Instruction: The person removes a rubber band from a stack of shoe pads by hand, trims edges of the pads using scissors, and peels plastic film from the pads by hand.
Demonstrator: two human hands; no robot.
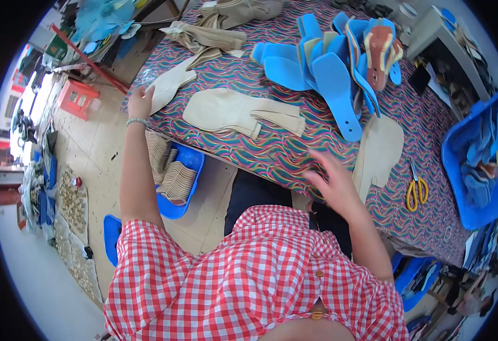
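Note:
My left hand (139, 103), with a bead bracelet at the wrist, is at the table's left edge, its fingers closed at the end of a beige sole-shaped piece (169, 85). My right hand (335, 184) hovers at the near table edge, fingers apart and holding nothing. Between the hands lies a stack of beige sole-shaped pieces (220, 111) with split strips at its right end. More beige pieces (381, 145) lie just right of my right hand. Behind them is a heap of blue shoe soles (331, 77), with brown ones (378, 48) on its right side.
Yellow-handled scissors (416, 193) lie on the patterned tablecloth (243, 150) at right. A blue basket (451, 165) of soles stands at the right edge. Beige bundles (209, 37) lie at the back. Below left are a blue crate (195, 162) of stacked pieces and a red stool (78, 98).

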